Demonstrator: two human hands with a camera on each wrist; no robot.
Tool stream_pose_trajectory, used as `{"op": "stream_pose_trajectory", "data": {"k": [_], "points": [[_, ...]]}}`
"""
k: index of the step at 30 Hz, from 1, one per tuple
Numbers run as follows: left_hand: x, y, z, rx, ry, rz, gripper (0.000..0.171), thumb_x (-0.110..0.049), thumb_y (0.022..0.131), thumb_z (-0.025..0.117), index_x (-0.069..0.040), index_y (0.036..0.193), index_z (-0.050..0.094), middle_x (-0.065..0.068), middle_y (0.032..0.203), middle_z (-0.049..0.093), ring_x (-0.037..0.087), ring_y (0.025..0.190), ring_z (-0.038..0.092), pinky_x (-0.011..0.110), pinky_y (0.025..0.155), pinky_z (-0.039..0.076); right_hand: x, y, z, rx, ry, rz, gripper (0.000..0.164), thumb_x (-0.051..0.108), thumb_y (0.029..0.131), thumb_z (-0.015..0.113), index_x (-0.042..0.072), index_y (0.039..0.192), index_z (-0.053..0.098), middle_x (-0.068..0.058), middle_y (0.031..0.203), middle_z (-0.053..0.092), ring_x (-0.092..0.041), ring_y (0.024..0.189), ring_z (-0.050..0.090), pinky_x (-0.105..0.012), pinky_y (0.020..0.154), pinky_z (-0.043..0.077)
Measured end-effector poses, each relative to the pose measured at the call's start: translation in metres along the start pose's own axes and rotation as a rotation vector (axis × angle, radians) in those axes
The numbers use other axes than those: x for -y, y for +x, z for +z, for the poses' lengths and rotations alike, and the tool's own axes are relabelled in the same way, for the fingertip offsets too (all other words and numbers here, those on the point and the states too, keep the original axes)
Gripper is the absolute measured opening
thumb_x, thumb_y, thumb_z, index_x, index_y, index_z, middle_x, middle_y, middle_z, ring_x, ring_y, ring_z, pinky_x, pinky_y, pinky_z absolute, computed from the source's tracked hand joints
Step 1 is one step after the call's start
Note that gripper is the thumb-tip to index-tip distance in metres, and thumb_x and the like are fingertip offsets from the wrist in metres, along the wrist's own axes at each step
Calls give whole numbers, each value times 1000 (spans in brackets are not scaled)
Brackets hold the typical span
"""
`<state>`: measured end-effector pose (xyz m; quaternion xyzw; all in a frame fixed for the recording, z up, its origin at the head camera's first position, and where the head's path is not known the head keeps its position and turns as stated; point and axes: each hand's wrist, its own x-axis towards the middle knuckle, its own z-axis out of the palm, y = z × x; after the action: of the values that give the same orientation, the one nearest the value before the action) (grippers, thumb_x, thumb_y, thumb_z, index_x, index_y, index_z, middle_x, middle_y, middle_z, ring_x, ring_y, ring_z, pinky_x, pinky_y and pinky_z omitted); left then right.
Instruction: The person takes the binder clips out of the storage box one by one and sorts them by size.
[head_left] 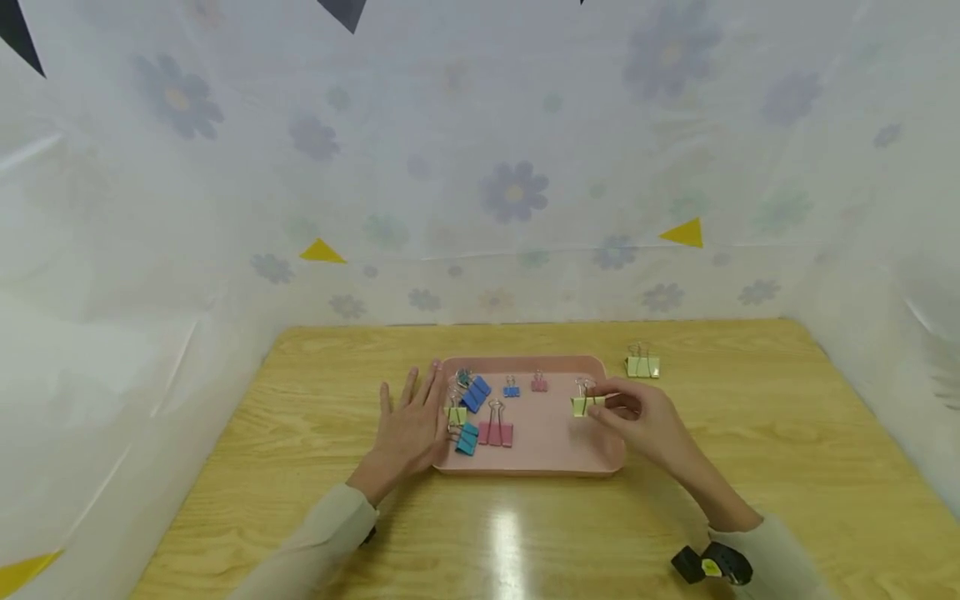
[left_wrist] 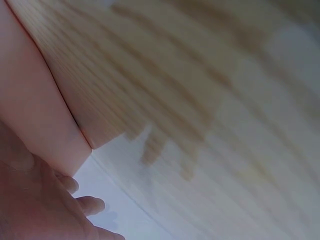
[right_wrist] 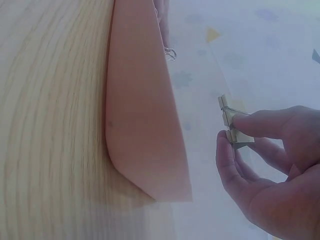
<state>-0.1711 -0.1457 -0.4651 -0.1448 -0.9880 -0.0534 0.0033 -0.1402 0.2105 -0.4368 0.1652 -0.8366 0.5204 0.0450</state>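
Note:
Over the right part of a pink tray [head_left: 547, 450], my right hand [head_left: 643, 417] pinches a yellow binder clip [head_left: 582, 407] between thumb and fingers. The right wrist view shows the same clip [right_wrist: 235, 125] at the fingertips, above the tray's rim [right_wrist: 145, 110]. My left hand [head_left: 411, 423] lies with straight fingers along the tray's left edge. Inside the tray's left half are a large pink clip [head_left: 496, 434], a teal clip [head_left: 467, 439], a blue clip [head_left: 476, 394], another yellow clip [head_left: 455, 415] and a dark green clip [head_left: 463, 377]. A small blue clip [head_left: 512, 391] and small pink clip [head_left: 539, 385] sit toward the back.
Behind the tray's right corner, a larger yellow binder clip [head_left: 643, 367] stands on the wooden table [head_left: 337, 358]. A flower-printed white sheet [head_left: 450, 233] hangs along the table's back and sides. Yellow triangles [head_left: 684, 234] mark the sheet.

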Motion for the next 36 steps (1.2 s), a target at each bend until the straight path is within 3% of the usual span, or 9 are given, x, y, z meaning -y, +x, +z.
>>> {"op": "stream_pose_trajectory", "data": {"k": [13, 21, 27, 36], "points": [[-1, 0, 0, -54, -3, 17, 62, -31, 110, 30, -11, 166, 14, 4, 171, 15, 35, 156, 17, 72, 117, 8, -6, -18, -28, -65, -83, -21, 25, 10, 96, 73, 6, 121, 73, -12, 113, 74, -11, 95, 72, -23, 79, 58], [-2, 0, -1, -53, -8, 22, 63, -31, 110, 31, -11, 166, 12, 3, 172, 15, 35, 156, 17, 73, 116, 8, -26, -20, -49, -74, -49, 80, 29, 17, 99, 70, 5, 125, 71, -18, 117, 73, -10, 95, 73, -29, 77, 59], [-3, 0, -2, -45, -13, 14, 64, -30, 110, 31, -12, 167, 9, 2, 172, 14, 34, 156, 16, 72, 117, 7, -41, -20, -59, -94, -55, 95, 31, 15, 98, 71, 0, 125, 70, -23, 119, 70, -1, 96, 69, -20, 77, 56], [-1, 1, 2, -55, -10, 17, 63, -30, 110, 30, -11, 167, 10, 2, 172, 14, 34, 156, 16, 73, 116, 8, -55, -21, -72, -112, -85, 142, 33, 19, 98, 72, 0, 125, 71, -23, 124, 68, 3, 95, 67, -19, 76, 56]]}}
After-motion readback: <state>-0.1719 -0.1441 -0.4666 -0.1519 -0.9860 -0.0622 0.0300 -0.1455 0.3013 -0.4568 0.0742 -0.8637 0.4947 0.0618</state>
